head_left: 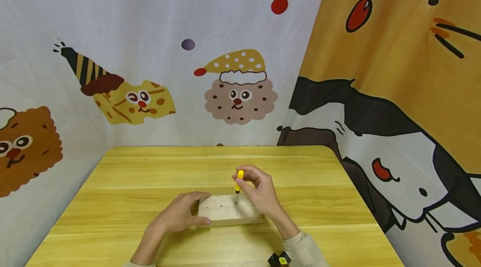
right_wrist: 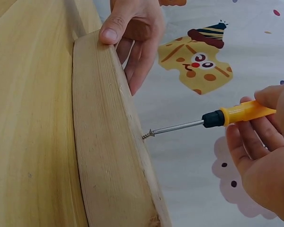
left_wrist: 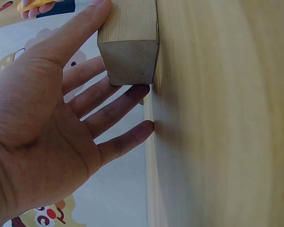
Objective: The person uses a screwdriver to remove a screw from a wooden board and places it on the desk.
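A pale wooden block [head_left: 221, 213] lies flat on the table, with several small dark holes in its top face. My left hand [head_left: 179, 213] holds the block's left end, thumb along the near edge and fingers at the far edge. Between the thumb and fingers of my right hand [head_left: 263, 191] is a screwdriver [right_wrist: 246, 112] with a yellow handle and black collar. It points down over the block, right of the middle. In the right wrist view its tip meets the head of a screw [right_wrist: 148, 135], whose threads show above the wood.
The wooden table [head_left: 131, 175] extends around the block on all sides. A black object with a yellow mark [head_left: 279, 259] sits by the right sleeve at the near edge. Behind the table hangs a white curtain [head_left: 158, 16] with cartoon prints, and an orange one [head_left: 394, 58] at the right.
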